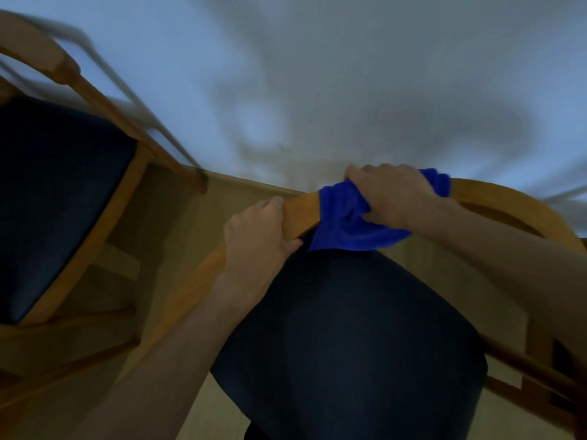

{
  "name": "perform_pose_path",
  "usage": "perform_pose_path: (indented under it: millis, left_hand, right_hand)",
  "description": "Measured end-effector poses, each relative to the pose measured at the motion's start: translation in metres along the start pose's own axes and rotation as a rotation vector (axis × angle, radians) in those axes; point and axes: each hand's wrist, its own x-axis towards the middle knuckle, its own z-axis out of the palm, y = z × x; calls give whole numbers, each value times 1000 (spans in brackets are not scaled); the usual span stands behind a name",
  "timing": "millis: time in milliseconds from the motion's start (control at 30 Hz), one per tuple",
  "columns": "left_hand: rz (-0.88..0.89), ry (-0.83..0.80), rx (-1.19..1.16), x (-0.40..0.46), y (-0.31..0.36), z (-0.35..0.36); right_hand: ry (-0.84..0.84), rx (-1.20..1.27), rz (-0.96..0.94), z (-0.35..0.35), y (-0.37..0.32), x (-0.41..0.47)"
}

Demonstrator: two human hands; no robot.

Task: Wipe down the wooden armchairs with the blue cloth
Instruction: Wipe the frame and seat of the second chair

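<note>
With the curved back rail [301,211] steadied by the left hand [257,236], whose grip is wrapped round it, the blue cloth [343,223], clamped on the rail in the right hand [390,195], is best drawn firmly along the rail away from the left hand.

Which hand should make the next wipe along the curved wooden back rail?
The right hand: it already grips the bunched blue cloth around the curved wooden back rail. The left hand holds bare rail beside it, steadying the chair.

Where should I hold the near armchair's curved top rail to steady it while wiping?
Grip the bare stretch of the top rail left of the blue cloth, from above, as the left hand does: the rail is narrow enough to wrap.
</note>
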Motion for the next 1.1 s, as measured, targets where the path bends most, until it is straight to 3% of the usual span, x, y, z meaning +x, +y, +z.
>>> perform_pose_path:
  millis: [167,400,500,600,767,1000,1100]
  left_hand:
    - [-28,-11,33,3,3,1]
    - [-1,6,-3,2,-3,4]
    - [33,6,-98,-5,-12,7]
    - [-95,-61,-147,-41,-48,11]
    - [-281,16,-188,-107,-89,19]
    - [-233,30,-224,-105,-91,17]
    - [-210,67,-268,-104,-88,14]
  right_hand:
    - [-61,-25,92,-9,1,-1]
    - [147,-53,-133,2,-96,16]
    - [85,51,-174,-2,-66,15]
    - [-38,97,-28,-5,-15,9]
    - [19,-50,109,2,-2,-1]
    - [188,-21,-164,0,-139,4]
    - [219,-15,-377,5,-183,-5]
